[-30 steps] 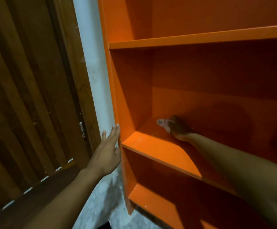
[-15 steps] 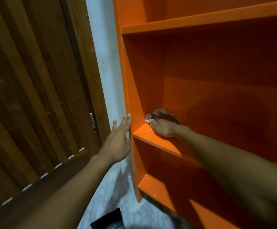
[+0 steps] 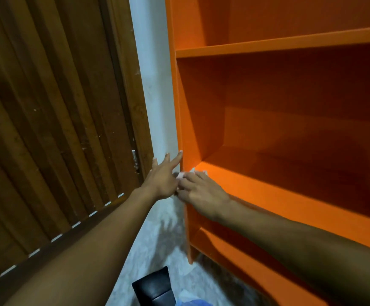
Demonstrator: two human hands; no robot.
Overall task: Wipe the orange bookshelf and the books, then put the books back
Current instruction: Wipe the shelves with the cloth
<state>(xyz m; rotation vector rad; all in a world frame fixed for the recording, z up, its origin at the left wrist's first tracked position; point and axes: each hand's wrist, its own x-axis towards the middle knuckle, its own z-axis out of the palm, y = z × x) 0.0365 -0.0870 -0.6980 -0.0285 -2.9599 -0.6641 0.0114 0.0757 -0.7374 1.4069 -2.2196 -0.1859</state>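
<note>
The right hand (image 3: 201,191) presses a pale cloth (image 3: 187,174) under curled fingers at the front left corner of the orange bookshelf (image 3: 268,195); the left hand (image 3: 162,180), fingers straight, touches its outer side.

No legible text, label, brand, number or sign was found. The orange bookshelf (image 3: 290,133) on the right carried bare painted panels with no markings. The wooden door (image 3: 47,118) on the left showed only grain and scuffs. The dark object (image 3: 153,286) on the near floor bore no readable print.
</note>
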